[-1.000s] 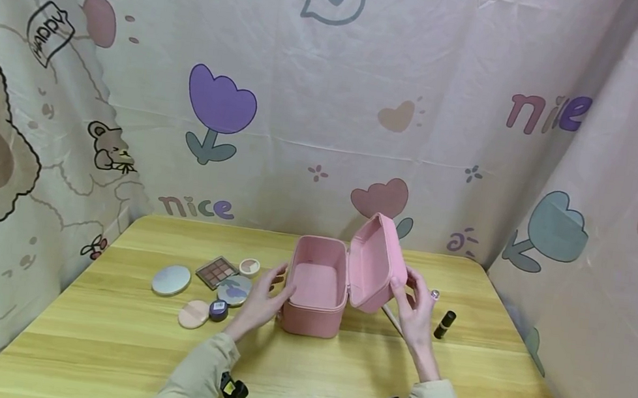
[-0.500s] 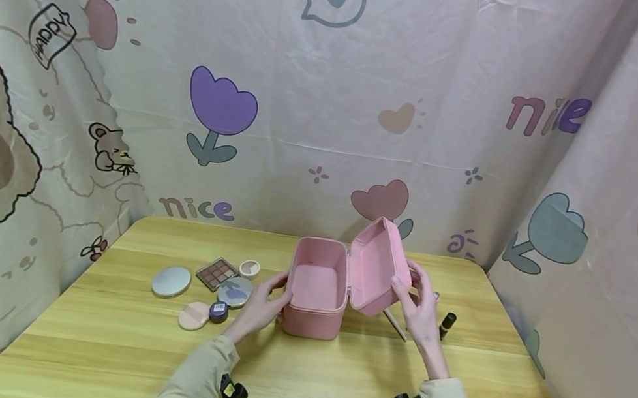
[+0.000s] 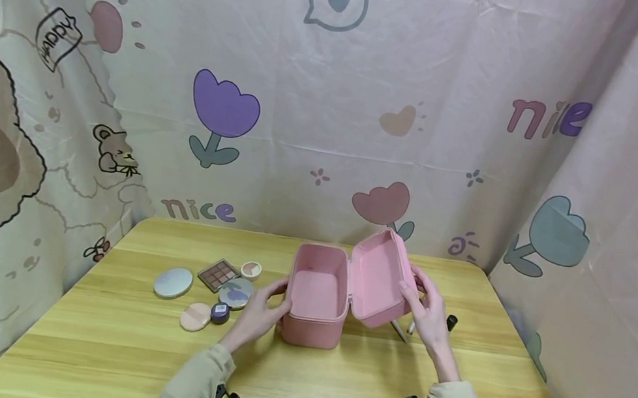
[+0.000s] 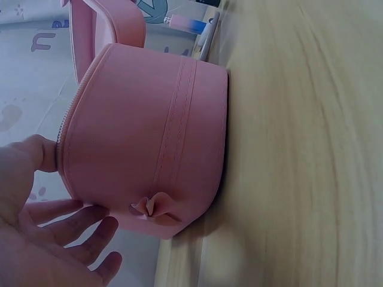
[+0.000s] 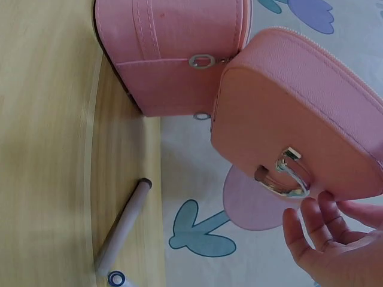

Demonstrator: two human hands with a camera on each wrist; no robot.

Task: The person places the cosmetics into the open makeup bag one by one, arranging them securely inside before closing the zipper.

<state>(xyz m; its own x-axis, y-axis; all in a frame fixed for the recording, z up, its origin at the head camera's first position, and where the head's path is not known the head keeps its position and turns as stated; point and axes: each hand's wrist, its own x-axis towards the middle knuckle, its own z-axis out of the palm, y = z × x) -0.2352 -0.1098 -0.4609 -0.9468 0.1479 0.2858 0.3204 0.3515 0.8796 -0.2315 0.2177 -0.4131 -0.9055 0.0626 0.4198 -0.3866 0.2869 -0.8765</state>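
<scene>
In the head view, a pink box is stood upright around the middle of the table, well in from its left and right edges, and its lid is swung open to the right and tilted. The left end of the box is held by the left hand, while the lid's outer end is gripped by the right hand, thumb at the inner edge and fingers behind. Toward the table's left edge a palette, a silver disc, a dark jar and a powder puff are laid out; a black tube is partly hidden by the right arm. In the left wrist view, the thumb is bent onto the zip at the rim, above a bow; whether every fingertip touches cannot be told. In the right wrist view, the metal handle is shown near the right fingertips. The step in hand is judged to be positioning the open lid; the next move seems to call for steady support of both parts.
</scene>
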